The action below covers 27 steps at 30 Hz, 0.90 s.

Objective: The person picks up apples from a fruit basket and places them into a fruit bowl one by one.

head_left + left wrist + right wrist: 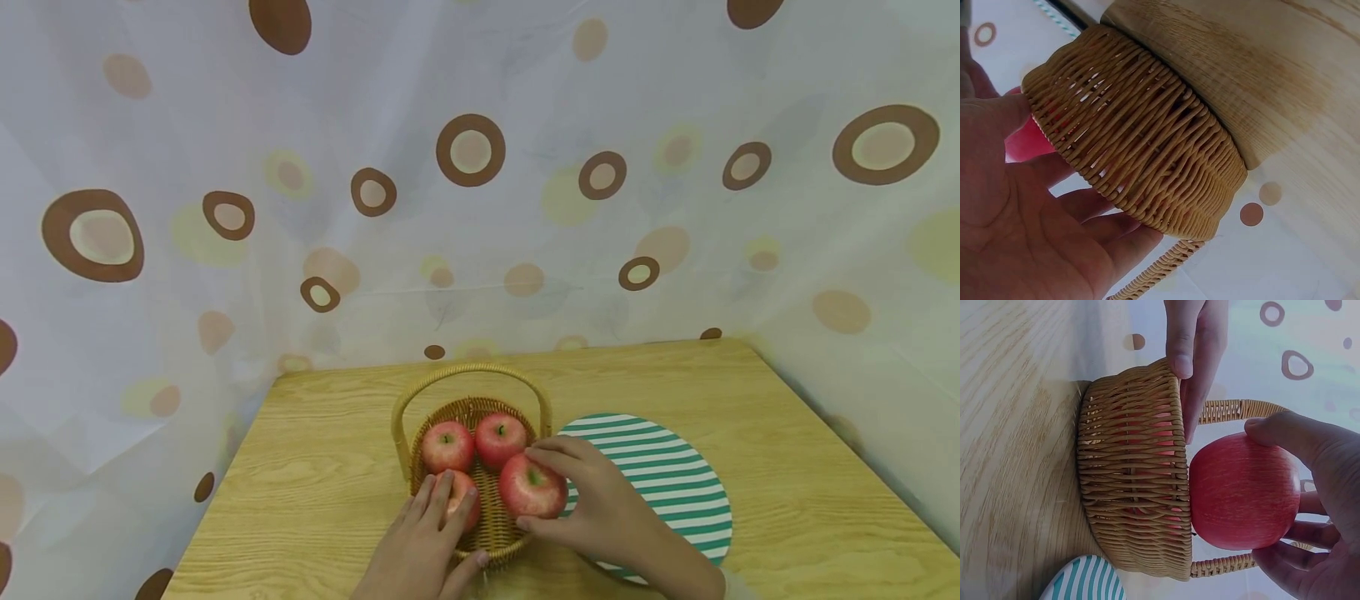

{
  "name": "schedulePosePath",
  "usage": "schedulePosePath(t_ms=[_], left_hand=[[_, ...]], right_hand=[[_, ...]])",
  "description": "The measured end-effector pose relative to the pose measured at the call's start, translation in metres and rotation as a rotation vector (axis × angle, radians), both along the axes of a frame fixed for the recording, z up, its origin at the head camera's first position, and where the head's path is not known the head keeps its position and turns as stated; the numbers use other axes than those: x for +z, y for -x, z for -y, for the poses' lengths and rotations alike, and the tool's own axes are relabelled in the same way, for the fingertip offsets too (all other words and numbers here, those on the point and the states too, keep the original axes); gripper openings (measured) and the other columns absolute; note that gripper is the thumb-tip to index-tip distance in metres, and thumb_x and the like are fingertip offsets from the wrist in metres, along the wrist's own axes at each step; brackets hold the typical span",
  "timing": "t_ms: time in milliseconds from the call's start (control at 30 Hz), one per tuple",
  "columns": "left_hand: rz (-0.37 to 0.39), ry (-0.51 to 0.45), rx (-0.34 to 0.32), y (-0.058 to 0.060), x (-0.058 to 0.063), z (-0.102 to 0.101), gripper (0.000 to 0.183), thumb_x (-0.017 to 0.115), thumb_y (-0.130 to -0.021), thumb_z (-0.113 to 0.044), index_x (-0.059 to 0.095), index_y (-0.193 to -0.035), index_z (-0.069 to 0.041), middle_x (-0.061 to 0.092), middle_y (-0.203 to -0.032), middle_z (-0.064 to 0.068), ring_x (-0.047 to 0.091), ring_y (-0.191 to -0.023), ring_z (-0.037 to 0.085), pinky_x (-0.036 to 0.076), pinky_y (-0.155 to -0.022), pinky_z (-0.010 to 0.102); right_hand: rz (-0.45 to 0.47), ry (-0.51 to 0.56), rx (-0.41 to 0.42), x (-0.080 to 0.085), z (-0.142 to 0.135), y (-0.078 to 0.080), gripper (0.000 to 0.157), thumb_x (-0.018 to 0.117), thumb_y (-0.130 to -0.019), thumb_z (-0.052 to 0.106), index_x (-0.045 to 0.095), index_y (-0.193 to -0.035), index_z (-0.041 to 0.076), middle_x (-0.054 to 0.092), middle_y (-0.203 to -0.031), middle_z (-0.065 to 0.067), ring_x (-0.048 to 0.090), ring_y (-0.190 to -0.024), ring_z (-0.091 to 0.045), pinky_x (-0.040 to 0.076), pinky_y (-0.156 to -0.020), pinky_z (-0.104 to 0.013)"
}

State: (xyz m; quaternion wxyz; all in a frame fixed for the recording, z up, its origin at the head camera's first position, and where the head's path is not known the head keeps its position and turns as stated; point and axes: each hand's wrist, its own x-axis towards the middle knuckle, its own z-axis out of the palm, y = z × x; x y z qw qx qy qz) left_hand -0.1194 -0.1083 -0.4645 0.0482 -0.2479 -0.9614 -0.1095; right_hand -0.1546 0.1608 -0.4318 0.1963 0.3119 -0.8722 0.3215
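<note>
Head view: we are resting our left hand (420, 542), fingers spread, over the near-left apple (460, 490) in the wicker basket (512, 552), two apples (447, 450) behind, and gripping a fourth apple (534, 490) with our right hand (603, 504) at the right rim.

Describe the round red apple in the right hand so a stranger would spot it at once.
On the light wooden table stands a round, brown wicker basket beside a round, striped green and white mat. On the basket's mat side, the right hand grips a round red apple. The three other red apples sit down inside the basket; this one is up at the rim.
</note>
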Motion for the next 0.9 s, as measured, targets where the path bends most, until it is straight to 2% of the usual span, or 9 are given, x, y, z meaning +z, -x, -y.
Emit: schedulePosePath(t_ms=[300,500,733,900], left_hand=[[-0.012,-0.010,-0.003,0.001,-0.001,0.000,0.070,0.050,-0.107,-0.062,0.051,-0.159,-0.016,0.045,-0.163,0.028,0.045,-0.150,0.047,0.051,-0.110,0.063],[0.006,-0.026,-0.005,0.002,-0.001,0.000,0.070,0.049,-0.107,-0.062,0.050,-0.160,-0.016,0.043,-0.164,0.028,0.043,-0.152,0.048,0.050,-0.112,0.063],[0.003,-0.033,-0.009,0.001,-0.002,0.002,0.070,0.051,-0.107,-0.060,0.051,-0.159,-0.014,0.043,-0.164,0.029,0.043,-0.151,0.049,0.049,-0.111,0.064],[-0.024,-0.029,-0.016,0.002,-0.004,0.002,0.068,0.052,-0.107,-0.059,0.052,-0.158,-0.013,0.045,-0.163,0.028,0.045,-0.150,0.049,0.050,-0.111,0.063]], right_hand=[[-0.020,0.022,0.015,0.002,-0.010,-0.001,0.070,0.103,-0.068,0.036,0.076,-0.127,0.010,0.070,-0.131,0.001,0.067,-0.120,-0.018,0.064,-0.092,-0.034],[-0.021,0.010,-0.018,0.000,-0.019,-0.004,0.067,0.102,-0.069,0.037,0.077,-0.126,0.012,0.070,-0.129,0.005,0.068,-0.117,-0.018,0.064,-0.088,-0.031],[0.021,0.038,-0.021,-0.004,-0.029,-0.005,0.064,0.101,-0.071,0.034,0.076,-0.126,0.013,0.070,-0.128,0.005,0.070,-0.115,-0.018,0.064,-0.085,-0.027],[0.059,0.046,-0.062,-0.008,-0.038,-0.002,0.065,0.103,-0.069,0.034,0.076,-0.125,0.016,0.070,-0.128,0.009,0.070,-0.112,-0.015,0.063,-0.080,-0.024]])
